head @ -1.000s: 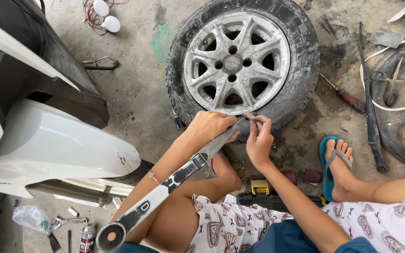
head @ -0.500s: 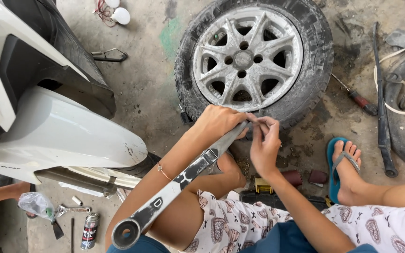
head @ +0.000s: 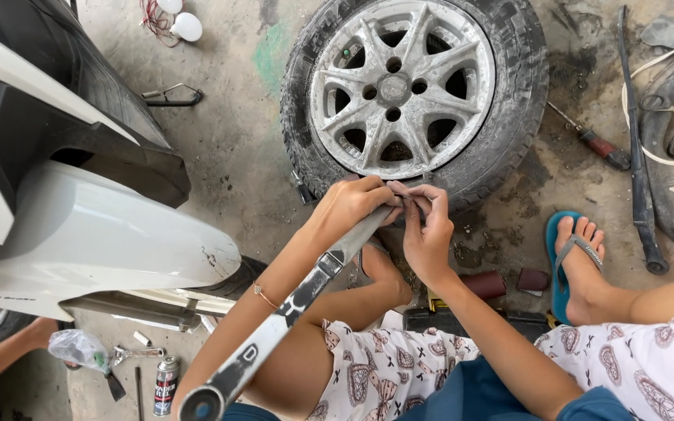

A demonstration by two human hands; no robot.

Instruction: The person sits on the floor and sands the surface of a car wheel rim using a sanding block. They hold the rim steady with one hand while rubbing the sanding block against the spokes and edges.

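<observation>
White vehicle panel (head: 95,234) at far left. Long metal bar (head: 298,300) running diagonally from lower left up to the tyre edge, left hand (head: 349,206) clenched round its upper end. Right hand (head: 427,226) just beside, fingertips pinching something small at the bar's tip. Wheel (head: 415,93) directly beyond; screwdriver (head: 594,142), sandalled foot (head: 579,265) rightward.

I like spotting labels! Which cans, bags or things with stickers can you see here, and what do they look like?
Spray can: bottom left on the floor, small cylinder, red and black label.
Plastic bag: left of the can, clear, crumpled.
Long metal tool: in the left hand, grey with a dark sticker.
</observation>
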